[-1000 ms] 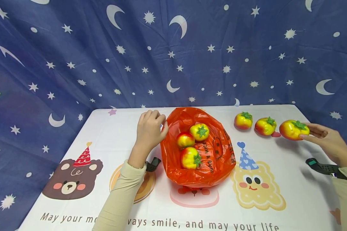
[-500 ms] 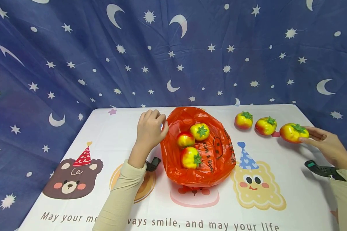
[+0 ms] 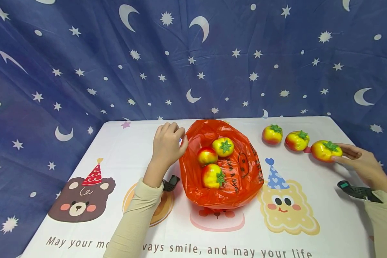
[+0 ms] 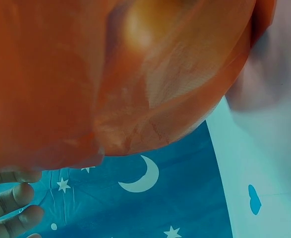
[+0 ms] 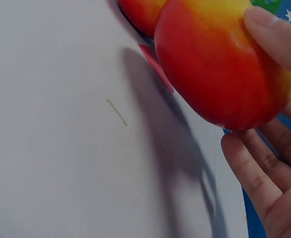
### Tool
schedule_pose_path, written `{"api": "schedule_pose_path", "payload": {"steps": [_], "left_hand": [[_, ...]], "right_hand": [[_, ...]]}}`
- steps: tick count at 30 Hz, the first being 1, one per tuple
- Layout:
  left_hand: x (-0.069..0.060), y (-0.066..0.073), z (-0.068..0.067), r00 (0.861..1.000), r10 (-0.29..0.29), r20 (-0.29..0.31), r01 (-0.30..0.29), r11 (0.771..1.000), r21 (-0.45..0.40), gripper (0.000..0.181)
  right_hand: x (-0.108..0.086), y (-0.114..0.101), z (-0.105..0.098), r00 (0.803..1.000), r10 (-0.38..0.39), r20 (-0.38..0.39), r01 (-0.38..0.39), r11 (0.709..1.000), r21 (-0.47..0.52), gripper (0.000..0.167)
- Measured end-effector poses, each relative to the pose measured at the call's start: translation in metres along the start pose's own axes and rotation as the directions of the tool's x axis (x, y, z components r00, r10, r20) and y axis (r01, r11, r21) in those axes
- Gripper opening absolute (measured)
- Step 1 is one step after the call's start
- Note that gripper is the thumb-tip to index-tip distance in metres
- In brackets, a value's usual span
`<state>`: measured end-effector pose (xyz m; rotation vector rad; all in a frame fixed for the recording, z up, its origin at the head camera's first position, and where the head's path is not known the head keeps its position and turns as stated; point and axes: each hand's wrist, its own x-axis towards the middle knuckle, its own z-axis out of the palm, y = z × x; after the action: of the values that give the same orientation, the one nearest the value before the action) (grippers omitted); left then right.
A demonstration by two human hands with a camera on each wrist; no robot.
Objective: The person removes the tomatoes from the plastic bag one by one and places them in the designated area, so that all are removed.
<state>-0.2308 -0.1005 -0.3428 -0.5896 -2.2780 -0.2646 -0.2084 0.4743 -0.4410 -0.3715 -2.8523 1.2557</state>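
Observation:
My right hand (image 3: 362, 161) grips a red and yellow toy tomato (image 3: 325, 150) with a green leafy top, thumb on its near side. The right wrist view shows this toy tomato (image 5: 219, 64) above its shadow on the white cloth, with the lower fingers spread beneath. At the left rim of a red plastic bag (image 3: 242, 193), my left hand (image 3: 168, 141) has curled fingers and appears to pinch the edge; the exact contact is hidden. Inside the open bag lie three toy tomatoes (image 3: 212, 175). In the left wrist view the bag (image 4: 150, 109) covers much of the scene.
Two more toy tomatoes, one at the back (image 3: 272, 134) and one beside the held one (image 3: 296, 140), stand on the table right of the bag. The white tablecloth (image 3: 335, 222) has cartoon prints. A blue curtain (image 3: 225, 71) with moons and stars hangs behind.
My right hand has moved slightly left and nearer to me with the toy tomato. The left hand and the bag stay where they were.

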Motion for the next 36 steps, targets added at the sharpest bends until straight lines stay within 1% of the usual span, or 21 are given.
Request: {"api": "schedule_pose_path", "payload": {"steps": [2,4,5,7,10,13,17,22,26,31,36], "left_hand": [[0.0,0.0,0.0,1.0,-0.003,0.002,0.003,1.0,0.001,0.011],[0.0,0.0,0.001,1.0,-0.005,0.003,0.005,1.0,0.001,0.011],[0.0,-0.001,0.001,1.0,-0.006,0.003,0.006,1.0,0.001,0.011],[0.0,-0.001,0.002,1.0,-0.006,0.003,0.006,1.0,0.002,0.011],[0.0,-0.001,0.002,1.0,-0.005,0.0,0.005,1.0,0.004,0.011],[-0.001,-0.002,0.003,1.0,-0.004,-0.002,0.004,1.0,0.004,0.011],[-0.001,-0.002,0.003,1.0,-0.004,-0.002,0.004,1.0,0.0,0.011],[0.0,-0.002,0.002,1.0,-0.005,-0.001,0.005,1.0,-0.003,0.011],[0.0,-0.002,0.003,1.0,-0.007,-0.002,0.007,1.0,-0.003,0.011],[0.0,-0.002,0.003,1.0,-0.009,-0.001,0.009,1.0,-0.005,0.011],[0.0,-0.002,0.003,1.0,-0.009,0.002,0.009,1.0,-0.007,0.011]], "right_hand": [[0.006,0.009,0.001,1.0,-0.008,0.002,0.008,1.0,0.003,0.076],[0.008,0.012,0.002,1.0,-0.003,-0.002,0.003,1.0,-0.003,0.076],[0.007,0.01,0.003,1.0,0.001,0.009,-0.001,1.0,-0.004,0.08],[0.007,0.012,0.003,1.0,-0.007,0.005,0.007,1.0,0.0,0.08],[-0.002,0.001,0.003,1.0,-0.02,0.008,0.02,1.0,0.007,0.078],[-0.004,-0.003,0.004,0.999,-0.032,0.007,0.032,0.999,0.005,0.076],[-0.003,-0.001,0.005,0.999,-0.035,0.001,0.035,0.999,0.004,0.076],[0.001,0.002,0.007,1.0,-0.013,-0.019,0.013,1.0,-0.022,0.079],[0.002,0.003,0.008,0.999,-0.029,-0.022,0.028,0.999,-0.023,0.08],[0.001,0.005,0.007,0.998,-0.056,0.005,0.056,0.998,-0.013,0.082],[0.001,0.006,0.007,0.999,-0.041,0.031,0.043,0.998,-0.054,0.082]]}}
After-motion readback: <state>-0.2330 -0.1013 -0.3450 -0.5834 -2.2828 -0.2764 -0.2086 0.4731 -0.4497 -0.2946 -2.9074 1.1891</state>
